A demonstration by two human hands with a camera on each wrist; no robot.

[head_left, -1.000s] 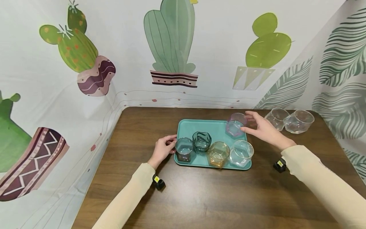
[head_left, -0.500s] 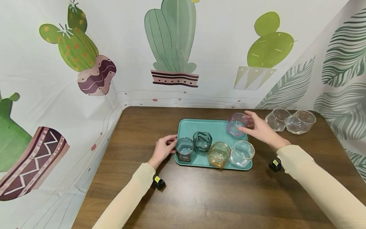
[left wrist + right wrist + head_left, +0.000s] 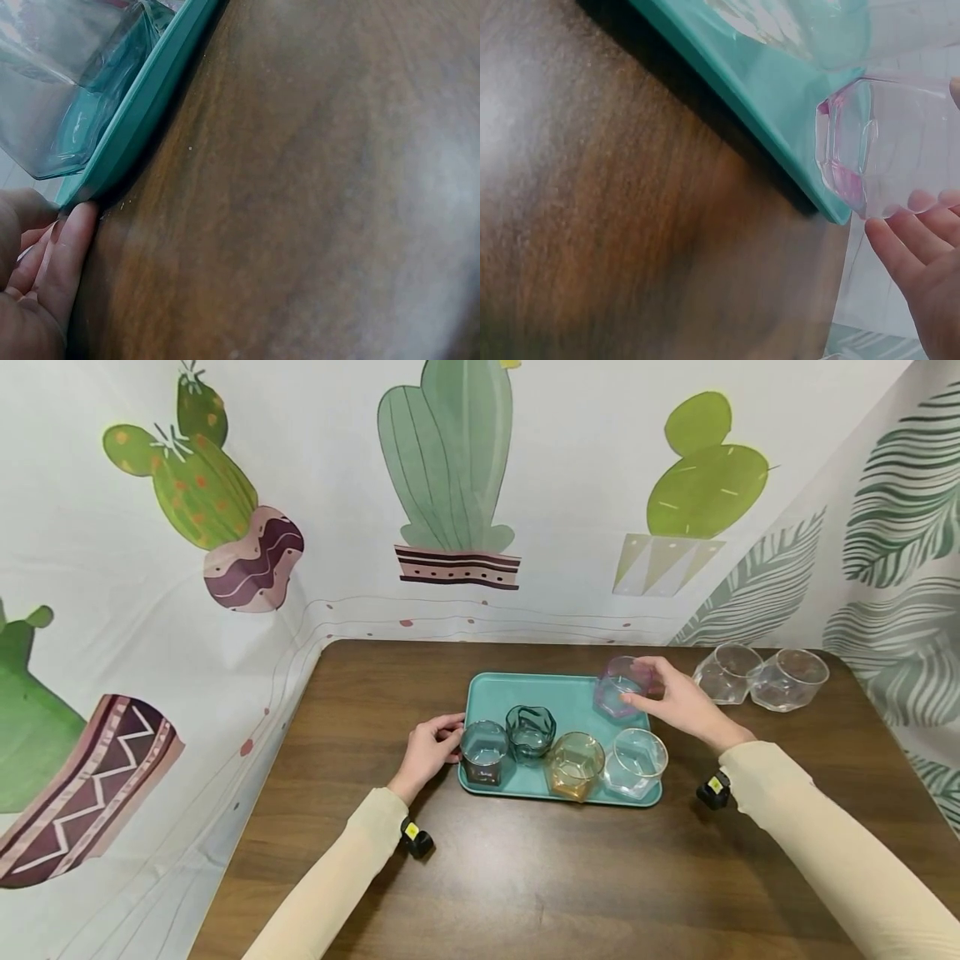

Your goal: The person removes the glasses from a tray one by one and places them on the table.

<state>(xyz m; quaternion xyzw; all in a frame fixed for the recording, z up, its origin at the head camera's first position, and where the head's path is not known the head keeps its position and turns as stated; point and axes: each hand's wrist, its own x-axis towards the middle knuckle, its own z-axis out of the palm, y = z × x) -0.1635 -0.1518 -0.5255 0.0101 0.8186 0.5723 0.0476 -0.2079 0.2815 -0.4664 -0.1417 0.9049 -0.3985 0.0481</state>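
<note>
My left hand pinches the left edge of a teal tray, its thumb at the rim in the left wrist view. At the tray's far right corner my right hand holds a pink-tinted faceted glass, thumb on one side and fingers along the other. The glass stands upright over the tray corner. Along the tray's near side are a grey-blue glass, a dark green wavy glass, an amber glass and a clear glass with a golden rim.
Two clear glasses stand side by side on the wooden table, at the back right behind the right hand. A white cloth printed with cacti hangs close behind the table's far edge.
My right hand has moved a little to the left, and its thumb and fingers have closed in round the pink glass. The left hand and the tray stay in place.
</note>
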